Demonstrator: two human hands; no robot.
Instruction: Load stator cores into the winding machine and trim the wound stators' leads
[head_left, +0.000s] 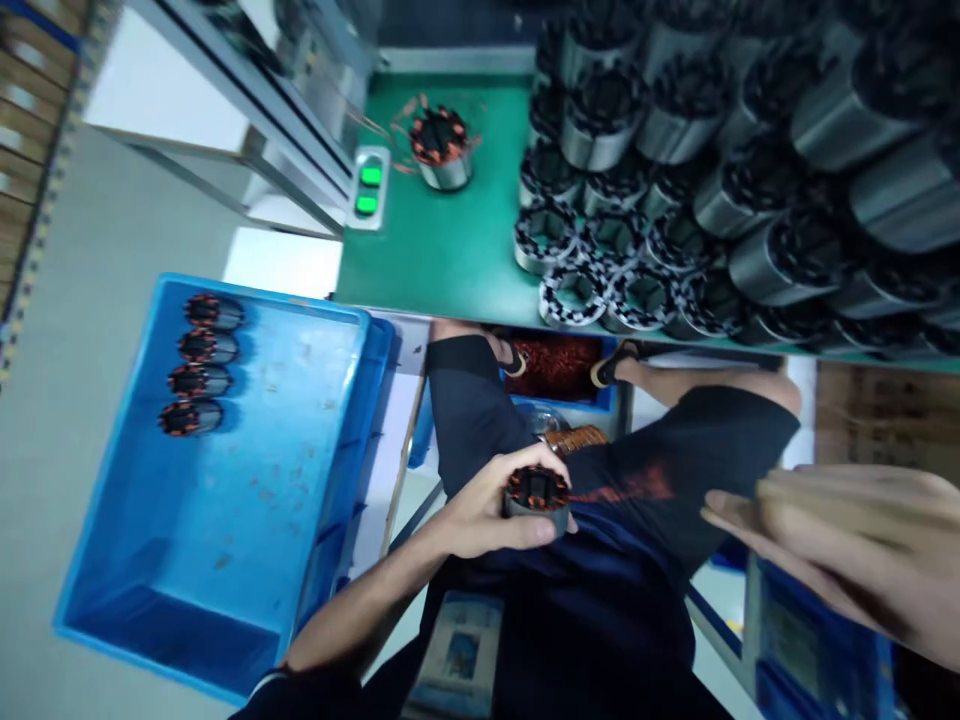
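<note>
Above my lap, my left hand (499, 515) is wrapped round a motor stator (538, 500), a grey metal cylinder with copper windings showing at its upper end. A blurred reddish streak of what looks like copper wire (622, 490) runs from the stator to the right, towards my other hand. My right hand (847, 545) is at the right edge, smeared by motion, its fingers drawn together. What lies between those fingers, if anything, cannot be made out. Another wound stator (442, 150) with loose copper wire ends stands on the green bench top (435, 250).
Stacked stator cores (577, 290) crowd the bench's right side. A switch with two green buttons (367, 190) sits at the bench's left edge. Left of me, a blue crate (247, 520) holds several wound stators (206, 348). A bin of copper scraps (559, 365) lies under the bench between my feet.
</note>
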